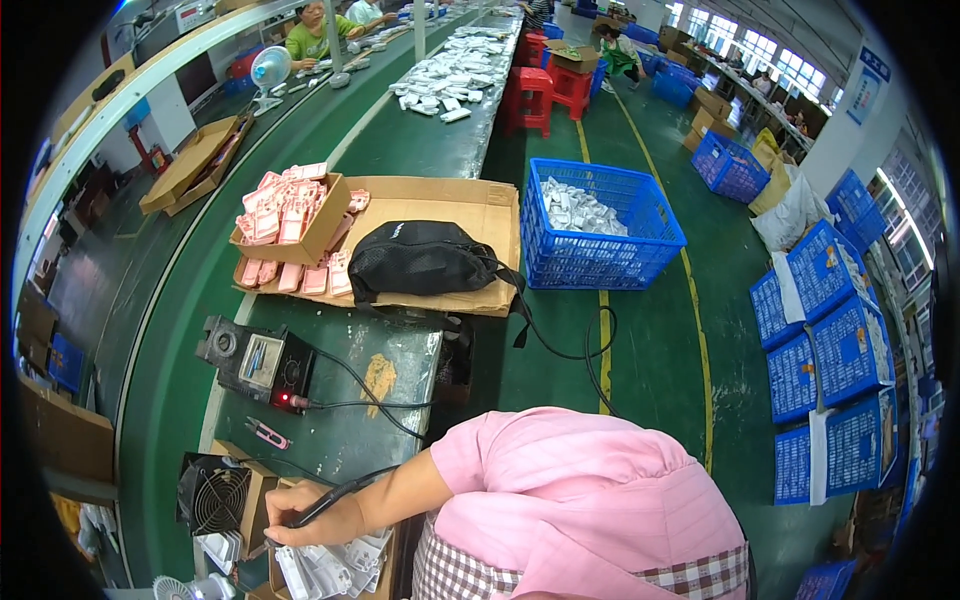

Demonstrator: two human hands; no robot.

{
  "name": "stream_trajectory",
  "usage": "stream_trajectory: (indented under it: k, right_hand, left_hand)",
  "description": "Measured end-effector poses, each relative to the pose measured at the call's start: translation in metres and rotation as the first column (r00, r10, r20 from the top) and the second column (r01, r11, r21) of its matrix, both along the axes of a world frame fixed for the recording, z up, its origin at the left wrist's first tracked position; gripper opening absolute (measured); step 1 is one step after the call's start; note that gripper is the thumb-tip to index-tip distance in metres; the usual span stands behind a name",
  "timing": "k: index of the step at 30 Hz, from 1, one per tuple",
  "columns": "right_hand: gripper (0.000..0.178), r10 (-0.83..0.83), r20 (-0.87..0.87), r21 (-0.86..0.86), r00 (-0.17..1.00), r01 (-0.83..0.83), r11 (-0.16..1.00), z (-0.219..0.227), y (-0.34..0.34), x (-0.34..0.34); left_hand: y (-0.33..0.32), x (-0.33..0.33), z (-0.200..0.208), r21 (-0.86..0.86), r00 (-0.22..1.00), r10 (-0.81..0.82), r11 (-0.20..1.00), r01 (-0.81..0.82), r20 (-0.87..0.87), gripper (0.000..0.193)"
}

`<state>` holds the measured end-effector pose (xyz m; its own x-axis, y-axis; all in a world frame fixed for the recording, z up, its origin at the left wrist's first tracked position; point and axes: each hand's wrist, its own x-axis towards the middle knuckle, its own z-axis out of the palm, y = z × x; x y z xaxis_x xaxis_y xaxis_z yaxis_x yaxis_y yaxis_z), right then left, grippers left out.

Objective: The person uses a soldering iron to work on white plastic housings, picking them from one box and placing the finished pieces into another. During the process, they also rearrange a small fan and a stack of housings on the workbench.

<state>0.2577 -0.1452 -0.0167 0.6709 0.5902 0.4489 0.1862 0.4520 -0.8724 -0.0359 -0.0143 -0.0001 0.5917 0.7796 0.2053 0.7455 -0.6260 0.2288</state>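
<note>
Soldering iron (330,500) in the right hand (325,521), white parts just below

So, counting stuff up: one soldering iron, one black box (262,362) with a lit red light, one pair of pink-handled snips (267,433), one square black fan (220,497) with a round guard, and one black drawstring bag (425,260). The white parts (340,570) sit in one cardboard box (389,577) and overlap way too much for me to count. Same deal with the pink parts (270,215): they're heaped in a second, smaller carton (322,217) and spill out around it. One blue crate (605,262) stands on the floor right next to the bench (345,335), with a pile of small pale pieces (580,208) inside.

Right hand has the soldering iron pinched between thumb and fingers, pretty much like a pen. Can't tell what the left hand is doing, it's out of sight. The iron runs slantwise through the right hand, with its slim end poking out past the fingertips, down and to the left, near the white parts. Too small to tell if that end touches anything. Snips lie on the bench farther up, well apart from the hand, and the fan is just to the hand's left.

Looks-wise, the soldering iron has a dark, slim, round handle, and a black cord trails back from it over the forearm.
</note>
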Motion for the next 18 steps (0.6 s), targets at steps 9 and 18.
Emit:
stream_trajectory:
  k: [9, 18]
  right_hand:
    - [0.010, 0.020, 0.028, -0.012, 0.999, -0.020, 1.000, -0.013, 0.003, 0.002]
    - [0.013, 0.017, -0.118, -0.072, 0.993, -0.025, 0.997, -0.016, 0.006, -0.003]
  left_hand:
    - [0.032, -0.013, -0.030, 0.015, 0.994, -0.002, 1.000, 0.001, 0.105, 0.032]
    - [0.021, -0.047, 0.015, 0.036, 0.982, 0.085, 0.995, -0.092, 0.166, 0.042]
